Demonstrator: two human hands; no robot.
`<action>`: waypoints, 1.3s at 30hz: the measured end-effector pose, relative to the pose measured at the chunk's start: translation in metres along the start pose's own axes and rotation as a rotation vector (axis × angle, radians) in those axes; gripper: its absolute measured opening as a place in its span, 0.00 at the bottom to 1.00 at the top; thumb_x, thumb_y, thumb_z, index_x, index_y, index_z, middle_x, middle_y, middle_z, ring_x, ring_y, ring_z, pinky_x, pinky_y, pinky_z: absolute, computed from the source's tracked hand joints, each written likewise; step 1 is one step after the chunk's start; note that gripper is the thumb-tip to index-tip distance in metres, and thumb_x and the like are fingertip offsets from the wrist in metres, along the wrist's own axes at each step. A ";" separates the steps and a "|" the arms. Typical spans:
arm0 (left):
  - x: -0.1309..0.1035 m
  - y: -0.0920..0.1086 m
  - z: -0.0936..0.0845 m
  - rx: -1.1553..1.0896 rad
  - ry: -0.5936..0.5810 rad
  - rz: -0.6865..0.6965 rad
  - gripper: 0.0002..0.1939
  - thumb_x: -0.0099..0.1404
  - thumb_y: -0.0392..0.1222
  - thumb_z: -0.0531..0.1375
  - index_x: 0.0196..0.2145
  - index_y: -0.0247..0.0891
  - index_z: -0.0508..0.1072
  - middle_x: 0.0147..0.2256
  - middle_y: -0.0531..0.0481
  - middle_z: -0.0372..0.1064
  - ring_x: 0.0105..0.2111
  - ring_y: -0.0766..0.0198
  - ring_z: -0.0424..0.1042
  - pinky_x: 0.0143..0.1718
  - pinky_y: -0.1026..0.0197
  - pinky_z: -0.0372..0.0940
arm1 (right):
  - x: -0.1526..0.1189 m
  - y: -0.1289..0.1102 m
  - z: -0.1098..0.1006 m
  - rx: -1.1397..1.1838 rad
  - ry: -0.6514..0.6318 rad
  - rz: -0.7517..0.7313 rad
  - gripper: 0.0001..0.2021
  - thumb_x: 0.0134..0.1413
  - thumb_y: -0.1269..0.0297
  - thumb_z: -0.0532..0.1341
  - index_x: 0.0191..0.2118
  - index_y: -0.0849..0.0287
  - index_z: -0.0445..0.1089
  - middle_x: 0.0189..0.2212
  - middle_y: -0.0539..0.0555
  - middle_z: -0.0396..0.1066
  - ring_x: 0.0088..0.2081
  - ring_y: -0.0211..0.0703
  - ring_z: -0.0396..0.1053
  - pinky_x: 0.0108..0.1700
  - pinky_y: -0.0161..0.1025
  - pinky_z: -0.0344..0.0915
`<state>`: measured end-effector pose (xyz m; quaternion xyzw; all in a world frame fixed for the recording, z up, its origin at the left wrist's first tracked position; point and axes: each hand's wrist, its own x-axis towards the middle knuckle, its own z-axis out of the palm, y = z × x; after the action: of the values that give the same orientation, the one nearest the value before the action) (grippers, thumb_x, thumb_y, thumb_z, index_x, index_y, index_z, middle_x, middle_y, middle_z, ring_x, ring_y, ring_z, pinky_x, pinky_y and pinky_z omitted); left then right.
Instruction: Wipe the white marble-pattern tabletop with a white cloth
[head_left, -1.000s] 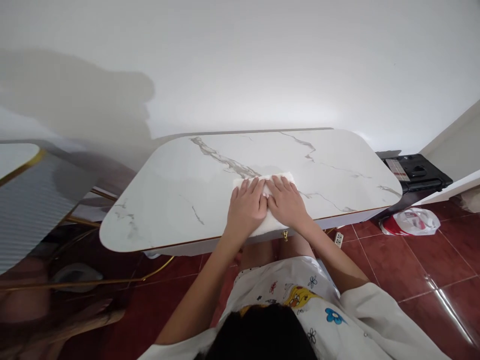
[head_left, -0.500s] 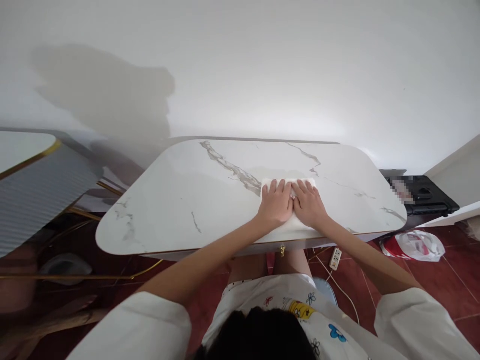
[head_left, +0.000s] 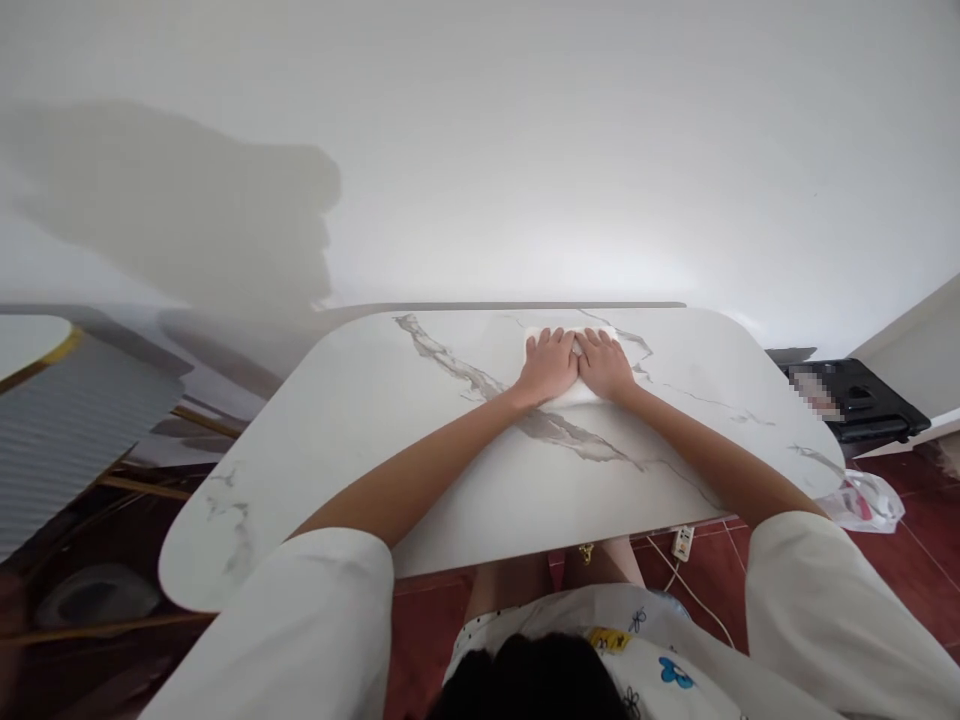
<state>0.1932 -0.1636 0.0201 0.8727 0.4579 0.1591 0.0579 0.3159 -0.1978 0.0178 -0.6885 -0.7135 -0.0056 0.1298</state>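
Note:
A white cloth (head_left: 577, 392) lies flat near the back edge of a white marbled table (head_left: 450, 500). My left hand (head_left: 549, 368) presses down on the cloth's left part, its fingers spread and pointing to the wall. Beside it my right hand (head_left: 604, 366) rests on the right part, fingers also spread, and the two thumbs almost meet. Neither hand grips the cloth; both lie on top of it. Grey-brown veins of the marble run under and around the cloth.
The white wall (head_left: 510, 150) stands right behind the table. At the right are a black case (head_left: 874, 400) and a plastic bag (head_left: 870, 502). A power strip (head_left: 682, 543) with a cable lies on the red floor. At the left is a ribbed cabinet (head_left: 90, 420).
Both hands and the cloth have moved away from the front edge toward the wall. The view has shifted, so more of the tabletop's front shows below the arms.

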 end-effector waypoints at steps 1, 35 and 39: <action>0.008 -0.005 0.000 0.002 0.006 0.002 0.23 0.69 0.36 0.43 0.57 0.38 0.66 0.57 0.41 0.66 0.59 0.50 0.60 0.60 0.43 0.53 | 0.009 0.001 0.002 -0.008 0.001 -0.002 0.26 0.64 0.67 0.44 0.65 0.64 0.59 0.66 0.61 0.58 0.65 0.58 0.54 0.63 0.55 0.53; 0.097 0.001 0.029 -0.015 0.044 -0.041 0.24 0.70 0.39 0.42 0.60 0.37 0.64 0.59 0.39 0.63 0.60 0.47 0.57 0.61 0.43 0.48 | 0.085 0.065 0.005 -0.065 -0.080 -0.018 0.28 0.66 0.67 0.38 0.70 0.65 0.49 0.70 0.59 0.48 0.69 0.56 0.47 0.65 0.56 0.48; 0.074 0.007 0.026 0.004 0.045 -0.023 0.25 0.70 0.39 0.42 0.60 0.37 0.63 0.60 0.39 0.63 0.60 0.48 0.57 0.61 0.45 0.49 | 0.062 0.058 0.002 -0.056 -0.101 0.008 0.29 0.67 0.66 0.38 0.70 0.64 0.48 0.71 0.58 0.47 0.70 0.57 0.45 0.66 0.55 0.47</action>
<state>0.2469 -0.1058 0.0145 0.8637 0.4694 0.1772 0.0477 0.3712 -0.1336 0.0183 -0.6943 -0.7157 0.0095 0.0744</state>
